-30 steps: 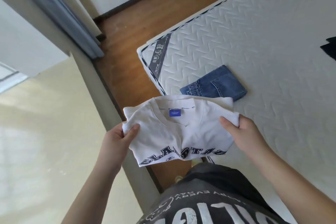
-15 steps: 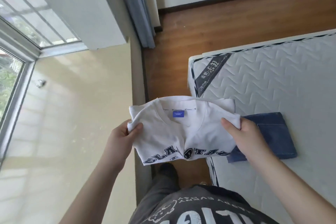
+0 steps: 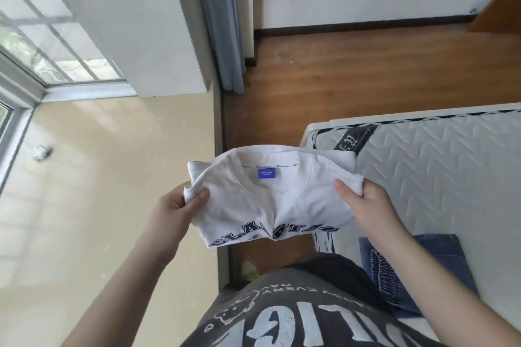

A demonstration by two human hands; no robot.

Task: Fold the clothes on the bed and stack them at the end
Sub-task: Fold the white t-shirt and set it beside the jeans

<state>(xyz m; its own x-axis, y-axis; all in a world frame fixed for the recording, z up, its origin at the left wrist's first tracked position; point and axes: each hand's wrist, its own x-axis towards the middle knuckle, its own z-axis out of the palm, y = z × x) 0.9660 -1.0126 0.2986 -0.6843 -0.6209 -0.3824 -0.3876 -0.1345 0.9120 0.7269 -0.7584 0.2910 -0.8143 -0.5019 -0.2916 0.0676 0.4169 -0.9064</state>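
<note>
Shirt [image 3: 270,200], white and folded, hangs in the air at the middle of the view, held by both hands above the floor [image 3: 352,76] just off the mattress [image 3: 439,172] corner. Its neckline with a blue tag [image 3: 266,173] faces up toward 12 o'clock, and dark block lettering runs along the lower edge toward 6 o'clock. At 9 o'clock from the shirt, the left hand [image 3: 173,213] pinches that edge, thumb on top and fingers curled beneath the cloth. At 3 o'clock the right hand [image 3: 366,207] grips the opposite edge the same way, thumb pressed on the fabric. Jeans [image 3: 417,265], folded, lie on the mattress at 4 o'clock from the shirt, partly hidden behind the right forearm. A grey curtain [image 3: 222,22] hangs at 12 o'clock, and a window [image 3: 42,45] sits at 10 o'clock. At 6 o'clock is the person's dark printed top [image 3: 282,315].
</note>
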